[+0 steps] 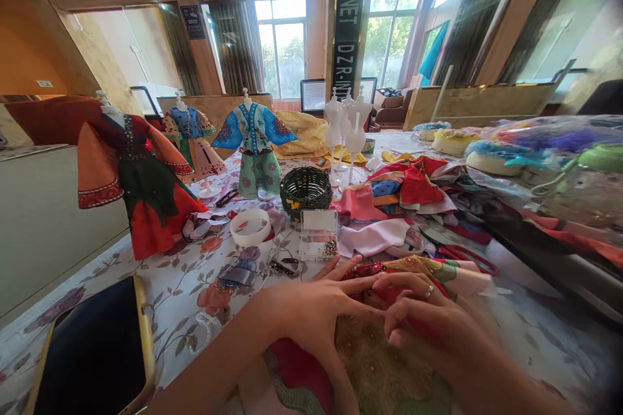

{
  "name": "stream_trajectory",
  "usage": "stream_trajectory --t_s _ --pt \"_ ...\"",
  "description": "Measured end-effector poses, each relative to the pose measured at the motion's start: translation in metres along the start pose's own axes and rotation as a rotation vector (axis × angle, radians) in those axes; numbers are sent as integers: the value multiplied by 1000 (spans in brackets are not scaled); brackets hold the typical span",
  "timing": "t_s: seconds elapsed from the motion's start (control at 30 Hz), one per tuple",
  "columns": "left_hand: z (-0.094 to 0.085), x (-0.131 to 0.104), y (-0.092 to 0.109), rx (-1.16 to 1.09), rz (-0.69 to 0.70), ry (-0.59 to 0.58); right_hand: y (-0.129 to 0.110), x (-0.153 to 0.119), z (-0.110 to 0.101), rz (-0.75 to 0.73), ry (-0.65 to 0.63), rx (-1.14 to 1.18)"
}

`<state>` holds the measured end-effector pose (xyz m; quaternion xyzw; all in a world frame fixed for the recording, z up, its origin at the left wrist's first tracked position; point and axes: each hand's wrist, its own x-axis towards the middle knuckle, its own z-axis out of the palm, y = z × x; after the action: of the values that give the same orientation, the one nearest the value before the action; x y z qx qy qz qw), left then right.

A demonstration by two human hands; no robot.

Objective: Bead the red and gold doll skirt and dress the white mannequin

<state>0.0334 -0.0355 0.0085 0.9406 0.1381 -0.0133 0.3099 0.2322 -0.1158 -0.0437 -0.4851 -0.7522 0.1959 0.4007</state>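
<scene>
A small doll garment [384,363] in red and gold-brown, dotted with beads and edged with patterned trim, lies on the table in front of me. My left hand [311,314] rests over its left side with the fingers spread on the cloth. Curled at the fingertips, my right hand [428,321] meets the left index finger above the garment; thumb and forefinger are pinched. A ring sits on one of its fingers. Whatever that pinch holds is too small to tell. Just beyond the hands stands an open clear plastic box [316,248] with beads inside.
A phone [92,350] lies at the left. Behind are dressed doll stands [256,142], a dark woven basket [305,191], a white tape roll [250,227] and bare white mannequins [355,126]. Fabric pieces [418,185] and red-handled scissors [467,256] lie to the right on the flowered tablecloth.
</scene>
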Motion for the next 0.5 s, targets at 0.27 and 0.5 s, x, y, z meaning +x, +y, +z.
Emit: stream_trajectory --t_s 0.27,0.5 --pt "6 1 -6 -55 -35 62 -10 -10 7 -155 -170 -239" --pt "5 0 -7 -110 -16 43 -13 -14 14 -169 -213 -288"
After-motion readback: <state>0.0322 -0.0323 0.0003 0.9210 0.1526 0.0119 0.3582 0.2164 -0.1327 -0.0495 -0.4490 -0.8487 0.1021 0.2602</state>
